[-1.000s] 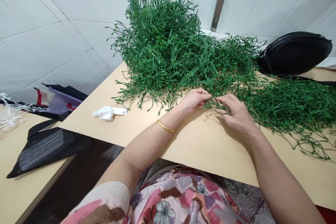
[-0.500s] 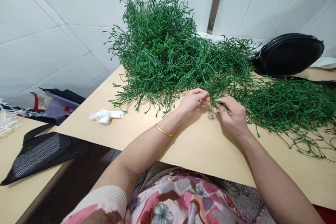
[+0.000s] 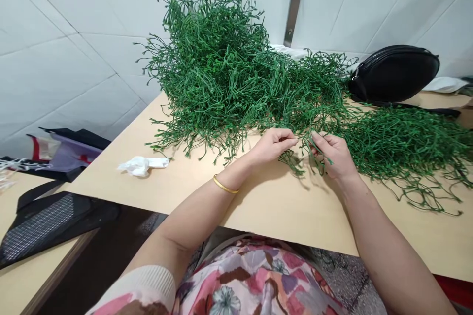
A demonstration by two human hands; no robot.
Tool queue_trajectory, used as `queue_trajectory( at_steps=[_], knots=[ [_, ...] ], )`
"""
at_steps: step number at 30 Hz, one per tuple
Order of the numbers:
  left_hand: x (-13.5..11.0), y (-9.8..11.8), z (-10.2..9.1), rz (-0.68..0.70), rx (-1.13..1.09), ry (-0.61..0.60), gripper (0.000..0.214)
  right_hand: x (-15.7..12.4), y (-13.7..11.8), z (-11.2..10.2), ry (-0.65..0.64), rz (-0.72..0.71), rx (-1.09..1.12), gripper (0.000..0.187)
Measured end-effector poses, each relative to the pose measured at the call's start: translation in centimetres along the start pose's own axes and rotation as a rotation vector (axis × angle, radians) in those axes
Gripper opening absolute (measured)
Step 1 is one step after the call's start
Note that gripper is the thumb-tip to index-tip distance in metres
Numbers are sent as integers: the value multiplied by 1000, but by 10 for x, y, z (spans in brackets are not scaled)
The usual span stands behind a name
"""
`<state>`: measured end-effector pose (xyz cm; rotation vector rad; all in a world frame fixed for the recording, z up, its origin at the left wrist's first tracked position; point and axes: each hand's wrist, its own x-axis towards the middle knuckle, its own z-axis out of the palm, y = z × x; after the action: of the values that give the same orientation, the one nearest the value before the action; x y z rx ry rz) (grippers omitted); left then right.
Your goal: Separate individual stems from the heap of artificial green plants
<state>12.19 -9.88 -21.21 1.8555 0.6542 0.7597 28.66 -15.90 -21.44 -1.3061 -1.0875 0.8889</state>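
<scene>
Thin green stems with small bud-like tips, looking like artificial plant sprigs, make a tall tangled pile on the pale wooden table. My left hand is closed in a pinch in front of the pile. A few stems show just below its fingers. Facing it across a small gap, my right hand is closed on a small bunch of green stems, which poke out around its thumb and fingers. Right of that hand lies a second, flatter heap of stems.
A black rounded bag stands behind the right heap, near the tiled wall. Crumpled white material lies on the table's left side. Black mesh fabric rests on another surface at far left. A metal strip is fixed to the wall.
My right hand has turned, with its thumb now uppermost, and stems show around its fingers. My left fingers have straightened into a pinch, with stems visible beneath. The view has shifted slightly.
</scene>
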Motion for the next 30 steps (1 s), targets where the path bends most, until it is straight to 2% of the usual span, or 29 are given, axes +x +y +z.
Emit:
queue_trajectory(
  at_steps=[4, 7, 10, 14, 19, 24, 30],
  knots=[
    [2, 2, -3, -75, -19, 108, 16, 1, 0, -2, -6, -59, -99, 29],
    [3, 5, -3, -129, -153, 133, 6, 1, 0, -1, -19, -137, -216, 24],
    [2, 8, 0, -153, -267, 117, 11, 1, -1, -1, -4, -155, -333, 25],
    [-1, 12, 1, -114, -267, 109, 31, -2, -2, 1, 36, -192, -474, 23],
    [-2, 11, 3, -160, -239, 62, 30, -7, -4, 6, 41, -276, -554, 20],
    [0, 5, 4, -140, -153, 142, 15, -7, -4, 3, -7, -237, -446, 17],
    [3, -2, 2, -158, -65, 221, 14, -1, -4, -4, 0, -123, -206, 20]
  ],
)
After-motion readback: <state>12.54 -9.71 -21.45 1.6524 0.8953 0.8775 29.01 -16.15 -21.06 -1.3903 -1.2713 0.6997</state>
